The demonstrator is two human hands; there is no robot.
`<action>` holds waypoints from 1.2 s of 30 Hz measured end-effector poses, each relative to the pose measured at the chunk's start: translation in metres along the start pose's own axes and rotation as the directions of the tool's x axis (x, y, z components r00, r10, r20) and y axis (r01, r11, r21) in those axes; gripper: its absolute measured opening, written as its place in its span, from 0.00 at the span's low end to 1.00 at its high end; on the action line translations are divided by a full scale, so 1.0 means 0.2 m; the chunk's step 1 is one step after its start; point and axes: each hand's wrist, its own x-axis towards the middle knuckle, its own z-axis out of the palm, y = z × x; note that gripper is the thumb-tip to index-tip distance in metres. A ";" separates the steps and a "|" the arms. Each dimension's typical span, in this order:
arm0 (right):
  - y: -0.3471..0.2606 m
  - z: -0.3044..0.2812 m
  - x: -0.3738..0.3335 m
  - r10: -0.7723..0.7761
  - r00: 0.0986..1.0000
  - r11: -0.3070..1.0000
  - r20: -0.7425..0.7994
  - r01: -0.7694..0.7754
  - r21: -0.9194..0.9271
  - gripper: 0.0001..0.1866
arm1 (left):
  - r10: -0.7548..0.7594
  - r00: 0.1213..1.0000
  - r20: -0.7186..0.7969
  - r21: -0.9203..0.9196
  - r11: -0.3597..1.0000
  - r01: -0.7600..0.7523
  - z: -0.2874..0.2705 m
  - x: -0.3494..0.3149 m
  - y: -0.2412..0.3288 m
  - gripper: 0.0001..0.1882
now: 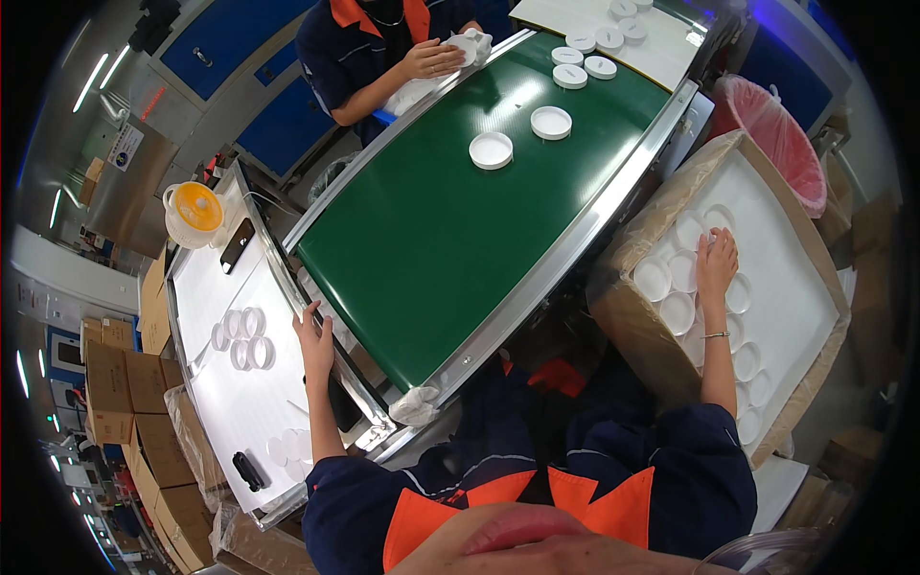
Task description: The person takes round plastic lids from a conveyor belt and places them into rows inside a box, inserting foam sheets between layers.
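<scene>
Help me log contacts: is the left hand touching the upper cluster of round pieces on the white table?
Apart. The head view shows a strip of white table between the left hand and the upper cluster of round pieces.

And along the bottom of the frame, here's the work jacket (704,465), deep navy and loosely cut! Look at those bright orange collar flaps (623,503), broad and angular, spread either side of lower centre. Pale piping (594,455) runs across the chest, a thin line against the dark cloth. Both sleeves are wide, leaving the forearms uncovered. Over to the right, a slim, shiny metallic bracelet (716,335) circles the right wrist, and the left hand (314,340), left of centre, is bare!
</scene>
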 end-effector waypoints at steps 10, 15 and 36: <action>0.00 0.00 0.00 -0.001 1.000 1.000 0.016 0.001 0.011 0.19 | 0.002 1.000 0.003 0.015 1.000 -0.002 -0.01 0.00 -0.01 0.22; -0.01 -0.01 0.00 0.004 1.000 1.000 0.018 -0.004 0.007 0.19 | -0.007 1.000 0.010 -0.004 1.000 0.007 0.00 0.00 -0.03 0.22; 0.00 -0.01 0.00 0.010 1.000 1.000 0.020 -0.010 0.011 0.19 | 0.068 0.997 -0.028 0.040 0.997 -0.067 0.03 0.02 -0.08 0.21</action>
